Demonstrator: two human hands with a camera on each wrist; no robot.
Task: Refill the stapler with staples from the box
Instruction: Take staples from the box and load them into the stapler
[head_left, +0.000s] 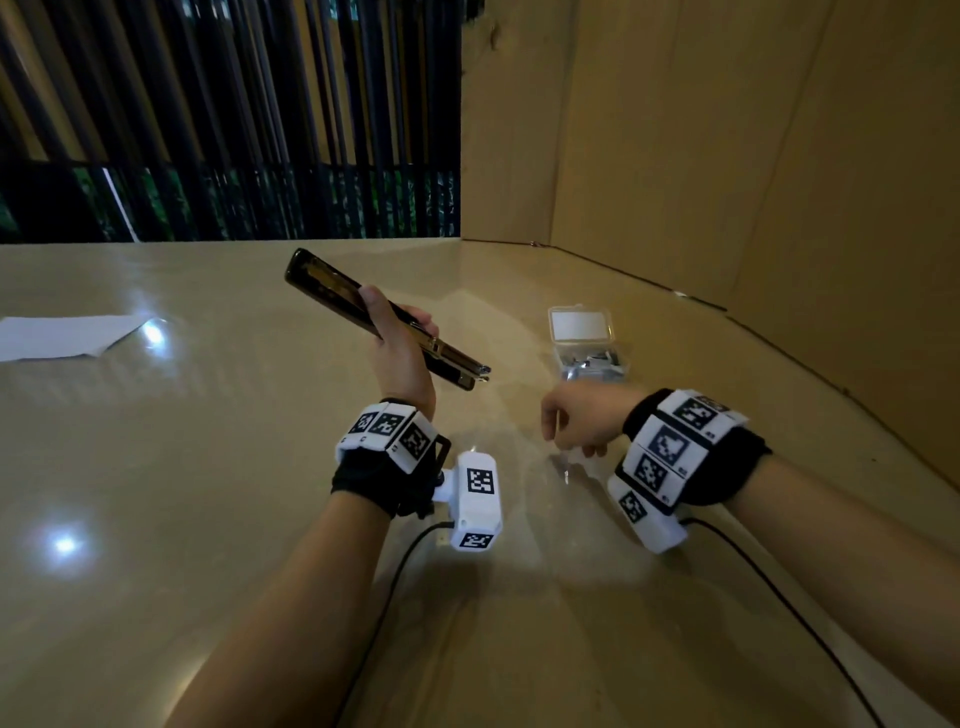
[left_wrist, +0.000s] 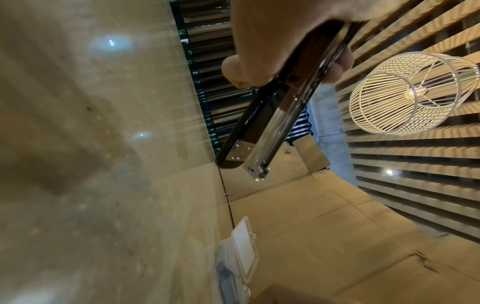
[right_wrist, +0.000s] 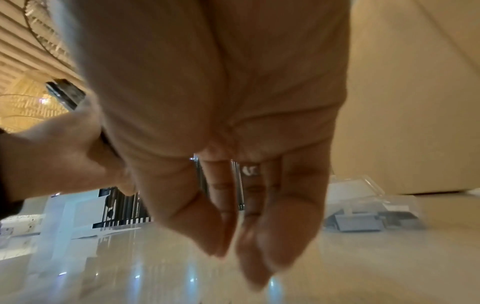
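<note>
1. Forearms fill the bottom of the head view, each with a marker-covered wrist band; the hands work just beyond them over the glossy table (head_left: 208, 467).
2. Held up off the table, the stapler (head_left: 382, 322) is gripped around its middle by the left hand (head_left: 400, 353), thumb on top and fingers curled underneath. Its long axis runs diagonally: the dark end points up and away to the left, while the metal staple channel (left_wrist: 262, 150) pokes out low, toward the right hand. In the left wrist view the channel looks bare, though I cannot tell for certain that it is empty.
3. Close beside that channel end, but apart from it, is the right hand (head_left: 576, 421), low over the table. Its fingertips (right_wrist: 221, 244) are drawn together, thumb against them; whether they pinch a strip of staples I cannot tell, as nothing shows clearly between them.
4. Just beyond the right hand sits the clear box (head_left: 584, 338), lid tipped open, grey staples (right_wrist: 361, 223) inside. The right hand is by far the nearer one to it.
5. Judgement: the next move is a short leftward carry from box side to channel end, with the strip aligned along that diagonal.
6. Well off to the left lies a sheet of paper (head_left: 62, 338).
</note>
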